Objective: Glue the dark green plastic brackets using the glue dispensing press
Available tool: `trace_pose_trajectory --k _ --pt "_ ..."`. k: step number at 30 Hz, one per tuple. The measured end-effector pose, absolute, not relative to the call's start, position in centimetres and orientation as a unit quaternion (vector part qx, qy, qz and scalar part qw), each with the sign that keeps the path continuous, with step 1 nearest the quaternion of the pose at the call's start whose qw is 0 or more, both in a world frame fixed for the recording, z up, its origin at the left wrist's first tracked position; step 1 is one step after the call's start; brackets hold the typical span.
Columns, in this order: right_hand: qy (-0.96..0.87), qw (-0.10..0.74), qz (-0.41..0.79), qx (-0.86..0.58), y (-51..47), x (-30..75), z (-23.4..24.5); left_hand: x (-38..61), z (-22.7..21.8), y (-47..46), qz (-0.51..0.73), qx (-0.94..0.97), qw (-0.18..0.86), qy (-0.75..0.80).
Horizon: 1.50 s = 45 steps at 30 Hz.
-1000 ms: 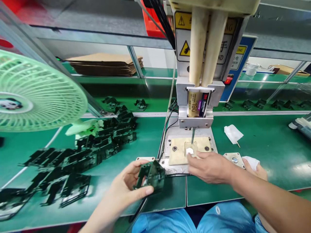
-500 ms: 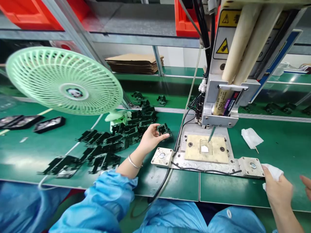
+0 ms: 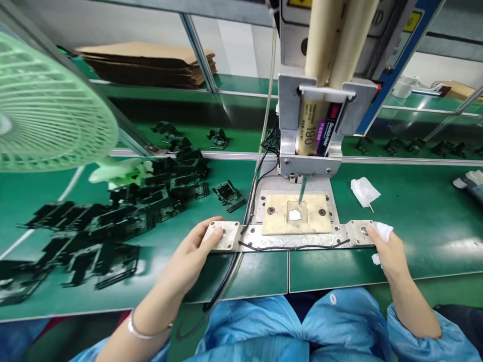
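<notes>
My left hand (image 3: 193, 250) grips the left metal button block (image 3: 230, 236), its thumb on the round button and its fingers behind the block. In my right hand (image 3: 390, 250) is a crumpled white tissue (image 3: 384, 231), while that thumb touches the button on the right metal block (image 3: 356, 232). Between the blocks lies a cream fixture plate (image 3: 273, 226) with a small white piece (image 3: 295, 215) in its square recess. A dispensing nozzle (image 3: 303, 190) comes down over the recess from the glue cartridge (image 3: 311, 128). A black plastic part (image 3: 229, 195) lies beyond my left hand.
Several black parts (image 3: 158, 201) crowd the green bench at left, below a green fan (image 3: 56, 110). Black cables (image 3: 247, 213) run beside the fixture. A white wipe (image 3: 365, 191) with a stick lies at right. Cardboard sheets (image 3: 143, 63) are stacked behind.
My left hand has let go of the black part, leaving it on the bench, and moved onto the left button block. My right thumb has come onto the right button. The view has shifted.
</notes>
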State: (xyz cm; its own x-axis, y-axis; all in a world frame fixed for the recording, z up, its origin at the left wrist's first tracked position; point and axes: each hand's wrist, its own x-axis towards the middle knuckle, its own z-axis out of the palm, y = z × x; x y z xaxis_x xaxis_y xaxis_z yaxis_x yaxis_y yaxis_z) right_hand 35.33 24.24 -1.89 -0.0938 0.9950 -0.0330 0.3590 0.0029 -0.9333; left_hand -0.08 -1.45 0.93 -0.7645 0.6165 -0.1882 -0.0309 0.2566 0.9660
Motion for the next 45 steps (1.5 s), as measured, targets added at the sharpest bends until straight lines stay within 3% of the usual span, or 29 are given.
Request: trace_pose_trajectory --k 22,45 --pt "-0.582 0.399 0.383 -0.596 23.8 35.0 -2.7 1.4 -1.0 -1.0 0.673 0.133 0.228 0.690" --pt "-0.592 0.406 0.348 -0.603 23.8 35.1 -3.0 1.4 -1.5 -1.2 0.657 0.150 0.199 0.712"
